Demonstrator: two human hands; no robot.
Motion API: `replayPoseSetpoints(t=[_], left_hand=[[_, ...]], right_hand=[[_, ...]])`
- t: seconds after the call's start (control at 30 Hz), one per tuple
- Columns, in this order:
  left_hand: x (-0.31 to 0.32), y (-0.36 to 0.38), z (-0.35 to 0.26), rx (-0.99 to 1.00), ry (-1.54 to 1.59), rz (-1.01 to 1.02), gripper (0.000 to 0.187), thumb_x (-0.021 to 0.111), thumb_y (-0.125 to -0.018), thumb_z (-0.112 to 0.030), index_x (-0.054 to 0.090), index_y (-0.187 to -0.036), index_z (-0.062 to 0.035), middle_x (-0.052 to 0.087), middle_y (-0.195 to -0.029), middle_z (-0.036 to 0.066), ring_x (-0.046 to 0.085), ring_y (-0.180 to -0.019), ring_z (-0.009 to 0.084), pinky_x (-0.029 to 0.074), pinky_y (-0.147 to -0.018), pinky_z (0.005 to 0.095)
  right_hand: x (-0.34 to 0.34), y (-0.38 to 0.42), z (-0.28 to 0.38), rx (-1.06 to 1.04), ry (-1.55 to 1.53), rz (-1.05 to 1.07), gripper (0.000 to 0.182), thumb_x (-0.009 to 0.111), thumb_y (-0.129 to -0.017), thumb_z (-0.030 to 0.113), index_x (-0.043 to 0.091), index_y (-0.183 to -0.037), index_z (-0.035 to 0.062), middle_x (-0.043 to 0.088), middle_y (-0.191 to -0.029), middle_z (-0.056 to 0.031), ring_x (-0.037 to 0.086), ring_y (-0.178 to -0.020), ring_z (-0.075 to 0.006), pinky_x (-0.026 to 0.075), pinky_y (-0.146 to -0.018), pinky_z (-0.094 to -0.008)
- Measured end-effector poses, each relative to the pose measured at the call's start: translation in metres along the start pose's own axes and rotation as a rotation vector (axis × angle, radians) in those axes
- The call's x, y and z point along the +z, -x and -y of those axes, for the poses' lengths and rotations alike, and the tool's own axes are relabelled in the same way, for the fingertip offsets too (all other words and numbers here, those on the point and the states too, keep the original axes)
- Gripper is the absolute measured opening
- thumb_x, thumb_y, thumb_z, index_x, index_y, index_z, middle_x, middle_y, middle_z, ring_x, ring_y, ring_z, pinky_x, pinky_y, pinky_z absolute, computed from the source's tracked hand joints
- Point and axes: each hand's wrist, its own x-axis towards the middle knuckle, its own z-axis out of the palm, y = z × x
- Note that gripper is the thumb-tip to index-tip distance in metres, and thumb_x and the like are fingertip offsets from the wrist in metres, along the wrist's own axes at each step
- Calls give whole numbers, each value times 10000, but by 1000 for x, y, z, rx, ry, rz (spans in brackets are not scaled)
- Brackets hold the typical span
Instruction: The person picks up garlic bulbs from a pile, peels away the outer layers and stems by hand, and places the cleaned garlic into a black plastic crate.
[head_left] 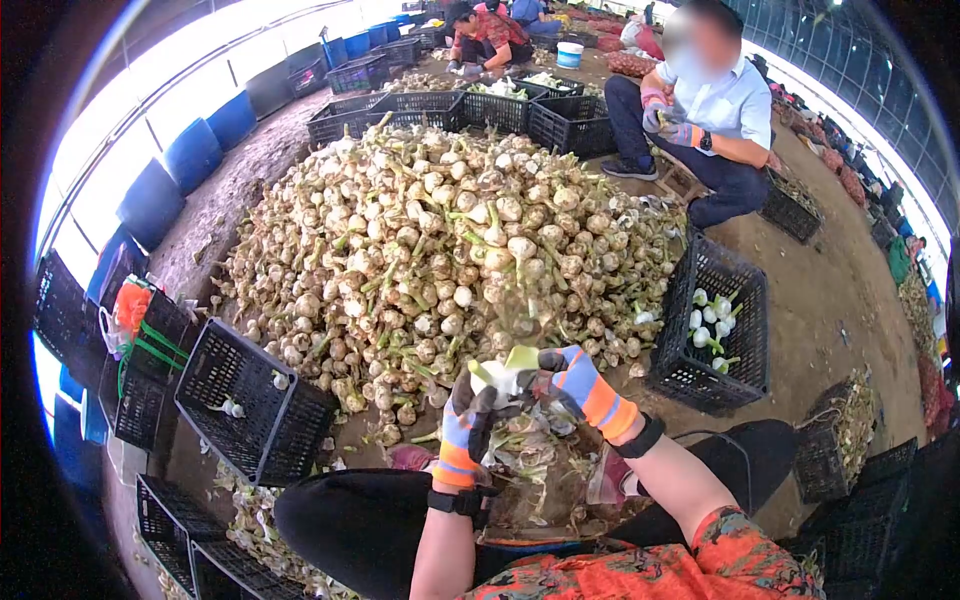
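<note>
Between my hands is a garlic bulb (492, 377), pale, with a yellow-green stem end at its top. My left hand (466, 428), in an orange, lilac and dark glove, is closed around its left side. Gloved the same way, my right hand (592, 392) pinches at the bulb's right side; its fingertips are partly hidden. Just beyond my hands rises a big heap of untrimmed garlic (440, 240) with stems and dirty skins. Peeled skins (530, 450) litter the ground between my legs.
On the right, a black crate (712, 385) holds several cleaned white bulbs; a tilted crate (235, 400) on the left holds a couple. A co-worker in a light shirt (735, 110) sits at the heap's far right. More crates (400, 108) line its back.
</note>
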Motion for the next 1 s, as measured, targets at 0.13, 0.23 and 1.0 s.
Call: replayPoseSetpoints(t=[0.13, 0.23, 1.0], left_hand=[[-14, -10, 15, 237, -276, -67, 517, 646, -768, -104, 425, -1221, 12, 586, -1028, 91, 596, -875, 189, 521, -742, 293], [-2, 1, -6, 85, -334, 94, 601, 670, -733, -77, 404, -1268, -22, 585, -1044, 84, 588, -902, 174, 506, -784, 291], [-7, -6, 23, 186, -261, 99, 709, 708, -697, 14, 341, -1303, 39, 474, -1244, 124, 506, -1084, 203, 437, -918, 333]], right_hand=[[10, 3, 9, -27, 170, -20, 242, 634, -756, 51, 623, -987, -19, 646, -877, -39, 579, -825, -103, 464, -729, -243], [-28, -13, -5, -156, -136, -345, 189, 577, -769, 42, 629, -938, -24, 648, -808, -42, 587, -705, -125, 470, -669, -245], [32, -9, 50, -221, 1560, 250, 348, 615, -662, 226, 569, -937, 18, 580, -990, -198, 586, -898, -331, 471, -772, -398]])
